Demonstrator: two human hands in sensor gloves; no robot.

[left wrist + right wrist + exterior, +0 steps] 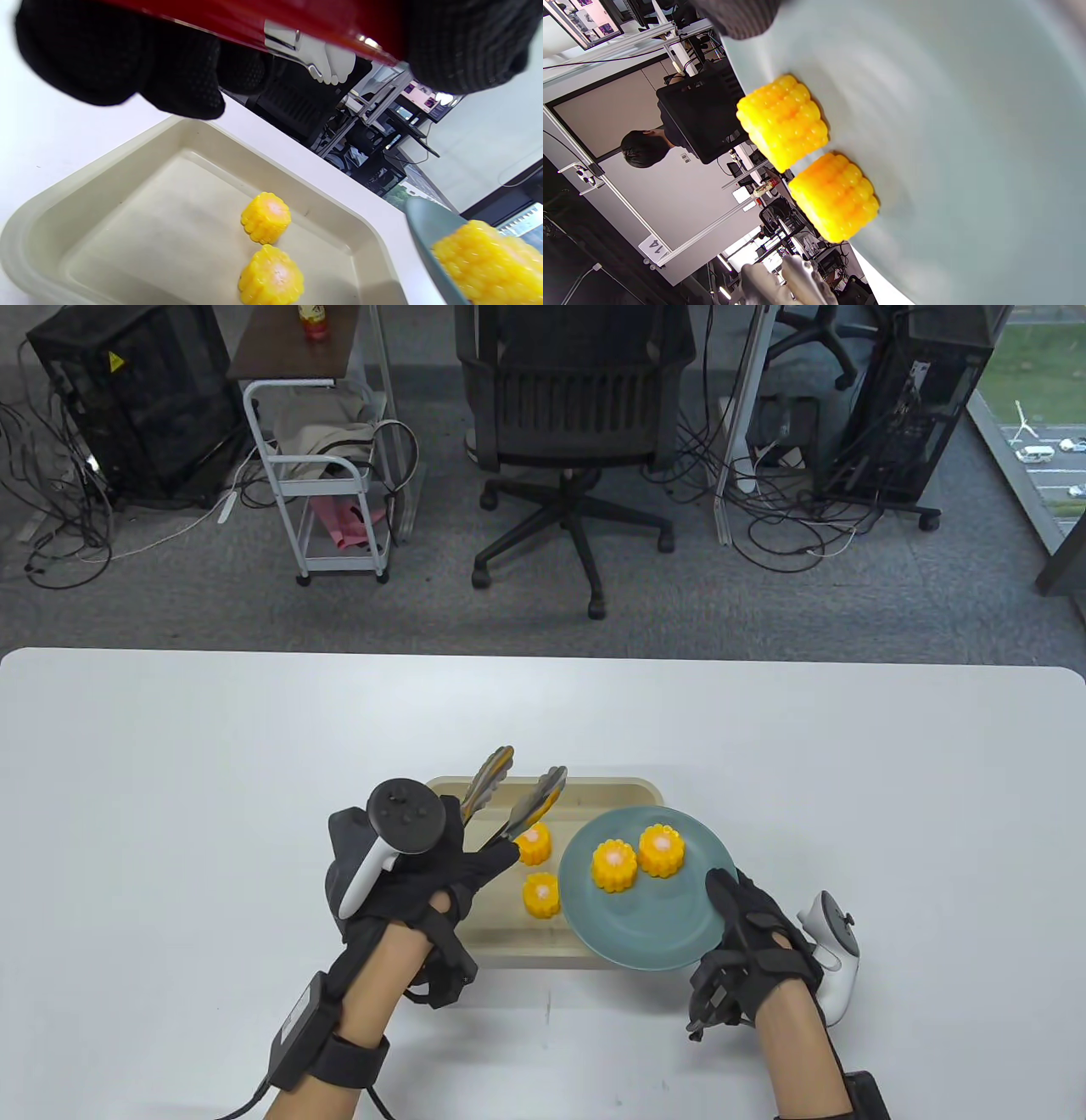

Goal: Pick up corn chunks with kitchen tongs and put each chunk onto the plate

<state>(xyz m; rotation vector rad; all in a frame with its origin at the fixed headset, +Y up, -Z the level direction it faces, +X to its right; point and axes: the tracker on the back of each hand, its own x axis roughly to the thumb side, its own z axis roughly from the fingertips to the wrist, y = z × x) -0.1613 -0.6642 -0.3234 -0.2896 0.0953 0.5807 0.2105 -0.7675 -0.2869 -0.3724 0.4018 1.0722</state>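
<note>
Table view: I see left hand (407, 874) gripping tongs (517, 797), handles hidden; right hand (751, 937) pinches plate (653, 933) rim, fingers underneath.

Four corn chunks (613, 865) are glowing bright yellow with pale pink centres, two on a muted blue-green plate (670, 933), two in a cream tray (509, 943). The tongs (530, 806) are showing grey-and-yellow striped tips and red handles. Both gloves (759, 942) are looking black against the white table (170, 780).
</note>
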